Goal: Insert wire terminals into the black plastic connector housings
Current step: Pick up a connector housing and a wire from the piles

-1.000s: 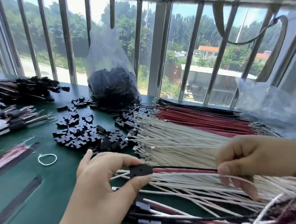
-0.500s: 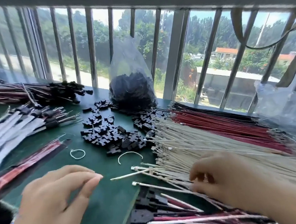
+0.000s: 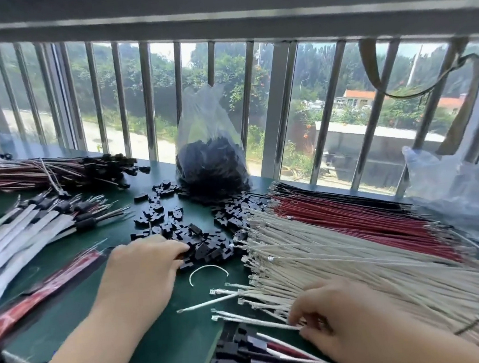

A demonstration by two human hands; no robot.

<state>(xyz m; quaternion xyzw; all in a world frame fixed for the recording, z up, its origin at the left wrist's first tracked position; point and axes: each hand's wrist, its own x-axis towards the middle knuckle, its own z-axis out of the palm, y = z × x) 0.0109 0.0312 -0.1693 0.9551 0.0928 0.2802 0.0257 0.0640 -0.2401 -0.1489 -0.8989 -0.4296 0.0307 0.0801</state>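
Loose black connector housings (image 3: 178, 225) lie scattered on the green table (image 3: 166, 343). My left hand (image 3: 144, 266) reaches into the near edge of that pile, fingertips on a housing; whether it grips one is hidden. White wires with metal terminals (image 3: 328, 263) lie fanned out to the right, with red wires (image 3: 353, 220) and black wires behind them. My right hand (image 3: 342, 315) rests on the near white wires and pinches one between thumb and fingers. Finished assemblies with housings (image 3: 249, 361) lie at the bottom centre.
A clear bag of black housings (image 3: 212, 154) stands at the window bars. Bundled harnesses (image 3: 56, 172) and white cable sets (image 3: 18, 232) fill the left side. A crumpled plastic bag (image 3: 461, 189) sits far right. A curved white wire scrap (image 3: 207, 269) lies between my hands.
My left hand has let go of a wired housing and moved forward to the loose housing pile. My right hand has moved down-left onto the near white wires. The camera tilted up.
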